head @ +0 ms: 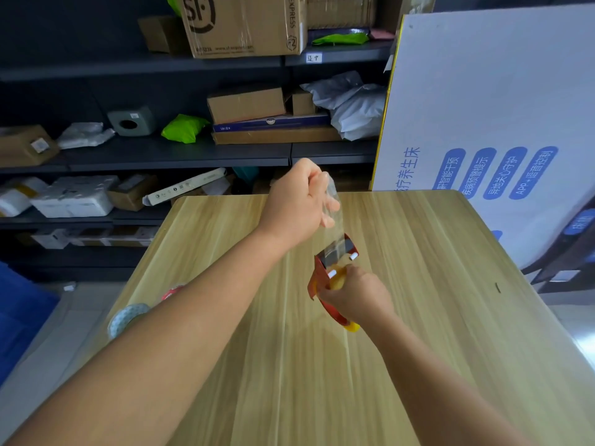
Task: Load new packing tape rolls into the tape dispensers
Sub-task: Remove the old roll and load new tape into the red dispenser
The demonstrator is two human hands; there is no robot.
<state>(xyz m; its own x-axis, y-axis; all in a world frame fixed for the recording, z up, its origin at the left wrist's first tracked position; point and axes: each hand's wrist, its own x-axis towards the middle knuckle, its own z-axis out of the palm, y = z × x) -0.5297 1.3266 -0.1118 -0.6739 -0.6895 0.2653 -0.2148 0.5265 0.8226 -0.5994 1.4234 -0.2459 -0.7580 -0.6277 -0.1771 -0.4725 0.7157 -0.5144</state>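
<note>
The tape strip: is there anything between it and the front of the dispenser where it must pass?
Nothing visible blocks it. The left hand pinches the clear tape strip, which runs straight down to the red dispenser gripped by the right hand.

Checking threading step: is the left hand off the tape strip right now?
No, the left hand pinches the clear tape strip pulled up from the red dispenser.
</note>
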